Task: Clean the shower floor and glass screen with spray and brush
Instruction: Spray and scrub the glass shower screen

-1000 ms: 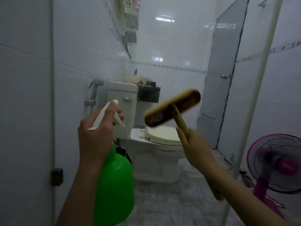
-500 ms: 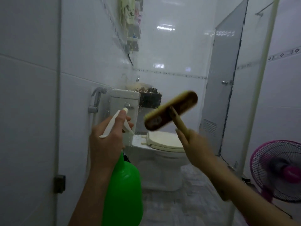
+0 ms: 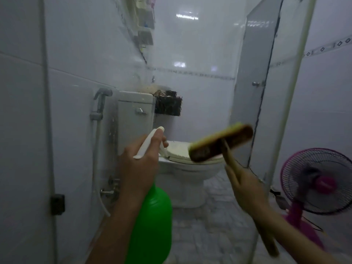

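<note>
The scene is dimly lit in a cool, greyish cast, with bright strips of glare thrown back by the back wall tiles. Motion blur is seen on the brush and the fan, and straight lines are bowed towards the edges.

No readable text, labels or numbers anywhere in view.

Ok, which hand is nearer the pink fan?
Right. The right hand, on the brush, is left of the pink fan; the left hand, on the spray bottle, is farther left.
</note>
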The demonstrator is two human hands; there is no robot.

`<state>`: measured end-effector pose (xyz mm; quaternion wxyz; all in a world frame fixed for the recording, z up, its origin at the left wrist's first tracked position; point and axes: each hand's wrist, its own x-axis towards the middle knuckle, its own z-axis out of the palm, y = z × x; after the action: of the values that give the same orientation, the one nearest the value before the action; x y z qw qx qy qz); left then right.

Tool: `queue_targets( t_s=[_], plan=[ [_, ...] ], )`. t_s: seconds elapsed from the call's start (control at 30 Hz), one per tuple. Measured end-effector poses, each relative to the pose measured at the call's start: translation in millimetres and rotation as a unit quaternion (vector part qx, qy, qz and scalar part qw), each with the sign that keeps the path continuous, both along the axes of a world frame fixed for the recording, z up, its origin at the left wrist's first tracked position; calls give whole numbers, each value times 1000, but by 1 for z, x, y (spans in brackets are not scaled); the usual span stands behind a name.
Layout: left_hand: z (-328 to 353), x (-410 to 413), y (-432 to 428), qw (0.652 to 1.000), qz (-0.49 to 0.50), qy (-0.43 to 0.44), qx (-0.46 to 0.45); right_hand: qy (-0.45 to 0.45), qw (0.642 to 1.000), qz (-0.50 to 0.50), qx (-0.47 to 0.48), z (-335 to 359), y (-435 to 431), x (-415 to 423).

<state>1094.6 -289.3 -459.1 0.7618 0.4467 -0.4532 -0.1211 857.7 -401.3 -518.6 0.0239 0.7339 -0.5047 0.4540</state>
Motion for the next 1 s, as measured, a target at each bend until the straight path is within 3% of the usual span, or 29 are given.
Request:
queue_targets(
  t_s=[0.07,0.17,0.27,0.4,0.57,0.83,1.0],
  plan=[
    [-8,-11,-2,1000,-12,-17,15,9,1000,-14,17,-23,1,-15],
    [-19,-23,-5,998,-35,-47,23,-51,998,41,6,34,-3,2],
    [-24,-34,-9,996,-75,-18,38,-119,988,98,-32,80,-13,15],
    [-28,-42,-15,994,-107,13,34,-153,985,80,-23,-12,-21,-4],
    [-59,-49,-26,989,-145,-1,42,-175,978,15,117,-176,2,-22],
    [-135,-59,-22,987,-150,-26,50,-197,979,55,20,-72,-18,-20],
    [-171,-60,-11,984,-131,-78,92,-229,961,48,146,-207,11,-39]
  ],
)
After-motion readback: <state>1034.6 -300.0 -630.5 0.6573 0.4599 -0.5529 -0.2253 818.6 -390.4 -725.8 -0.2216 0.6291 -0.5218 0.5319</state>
